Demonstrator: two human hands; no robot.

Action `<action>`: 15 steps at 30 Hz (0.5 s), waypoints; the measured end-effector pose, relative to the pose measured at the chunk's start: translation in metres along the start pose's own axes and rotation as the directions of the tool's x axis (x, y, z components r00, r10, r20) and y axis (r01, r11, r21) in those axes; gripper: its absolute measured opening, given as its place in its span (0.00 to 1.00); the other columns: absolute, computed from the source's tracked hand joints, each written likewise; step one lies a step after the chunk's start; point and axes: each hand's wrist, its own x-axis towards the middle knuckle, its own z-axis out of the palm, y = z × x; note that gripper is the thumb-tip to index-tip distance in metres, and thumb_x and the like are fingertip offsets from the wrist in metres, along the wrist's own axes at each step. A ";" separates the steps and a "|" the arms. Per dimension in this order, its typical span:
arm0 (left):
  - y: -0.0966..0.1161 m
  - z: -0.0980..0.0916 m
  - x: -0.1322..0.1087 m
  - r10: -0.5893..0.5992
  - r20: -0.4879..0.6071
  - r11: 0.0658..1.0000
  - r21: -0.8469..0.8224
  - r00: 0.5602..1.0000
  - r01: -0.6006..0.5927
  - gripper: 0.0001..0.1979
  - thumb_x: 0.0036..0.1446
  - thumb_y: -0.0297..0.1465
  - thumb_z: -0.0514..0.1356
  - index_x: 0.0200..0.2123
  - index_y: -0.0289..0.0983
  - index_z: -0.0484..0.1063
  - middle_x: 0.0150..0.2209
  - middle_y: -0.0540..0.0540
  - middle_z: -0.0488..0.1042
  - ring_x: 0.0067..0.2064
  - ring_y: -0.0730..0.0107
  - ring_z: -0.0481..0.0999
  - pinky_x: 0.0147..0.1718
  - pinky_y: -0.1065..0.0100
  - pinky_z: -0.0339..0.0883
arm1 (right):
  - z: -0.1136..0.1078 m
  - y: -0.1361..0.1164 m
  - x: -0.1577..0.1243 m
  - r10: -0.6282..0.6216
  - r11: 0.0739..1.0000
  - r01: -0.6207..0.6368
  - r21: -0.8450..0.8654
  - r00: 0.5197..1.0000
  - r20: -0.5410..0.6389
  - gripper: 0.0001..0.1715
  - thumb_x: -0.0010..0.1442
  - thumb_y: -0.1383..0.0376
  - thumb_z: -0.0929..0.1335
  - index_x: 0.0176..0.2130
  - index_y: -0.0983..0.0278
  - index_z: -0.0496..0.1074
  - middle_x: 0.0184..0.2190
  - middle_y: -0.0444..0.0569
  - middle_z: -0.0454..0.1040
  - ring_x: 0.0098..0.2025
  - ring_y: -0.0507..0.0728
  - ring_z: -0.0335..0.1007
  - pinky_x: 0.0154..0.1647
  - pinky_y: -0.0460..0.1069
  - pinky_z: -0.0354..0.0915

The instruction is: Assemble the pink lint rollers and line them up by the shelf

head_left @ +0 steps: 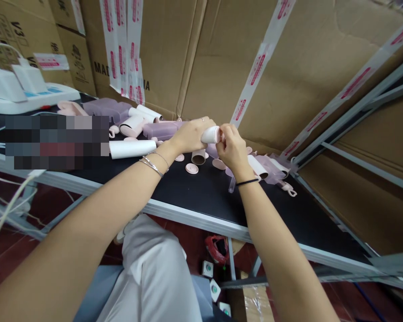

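My left hand (191, 134) grips a white roll with a pink end cap (211, 134) above the black table (201, 192). My right hand (231, 147) pinches that pink cap end with its fingertips. Just below the hands a short brown cardboard tube (198, 156) stands upright, with pink round caps (191, 168) lying flat beside it. A long white roll (132, 149) lies to the left of my left wrist.
More white rolls (139, 120) and lilac plastic cases (109, 108) lie at the back left. Pink handles and wrapped parts (278, 172) sit at the right. Cardboard boxes (221, 58) wall the back. A white machine (16, 89) stands far left.
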 end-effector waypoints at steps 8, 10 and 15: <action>0.003 0.001 0.000 0.008 -0.110 0.995 -0.095 0.994 -0.019 0.19 0.45 0.23 0.60 0.44 0.35 0.70 0.42 0.45 0.76 0.45 0.61 0.77 0.43 0.64 0.68 | 0.005 -0.004 0.001 0.095 0.994 -0.097 -0.055 0.995 -0.037 0.15 0.63 0.68 0.58 0.49 0.60 0.63 0.49 0.57 0.68 0.41 0.59 0.70 0.32 0.50 0.65; 0.008 -0.002 -0.002 -0.014 -0.143 0.993 -0.120 0.990 -0.003 0.17 0.47 0.26 0.62 0.43 0.36 0.69 0.40 0.47 0.76 0.42 0.63 0.77 0.42 0.64 0.69 | 0.006 0.000 -0.001 0.144 0.989 -0.146 -0.033 0.988 -0.056 0.13 0.63 0.68 0.57 0.46 0.60 0.63 0.48 0.56 0.68 0.38 0.59 0.69 0.32 0.50 0.64; 0.012 -0.002 -0.001 -0.193 -0.333 0.970 -0.206 0.923 0.129 0.18 0.51 0.30 0.62 0.47 0.39 0.65 0.39 0.48 0.75 0.39 0.66 0.76 0.40 0.64 0.70 | 0.006 0.013 -0.006 0.300 0.954 -0.299 0.026 0.950 -0.083 0.11 0.62 0.70 0.56 0.40 0.61 0.63 0.46 0.56 0.66 0.37 0.59 0.69 0.33 0.52 0.65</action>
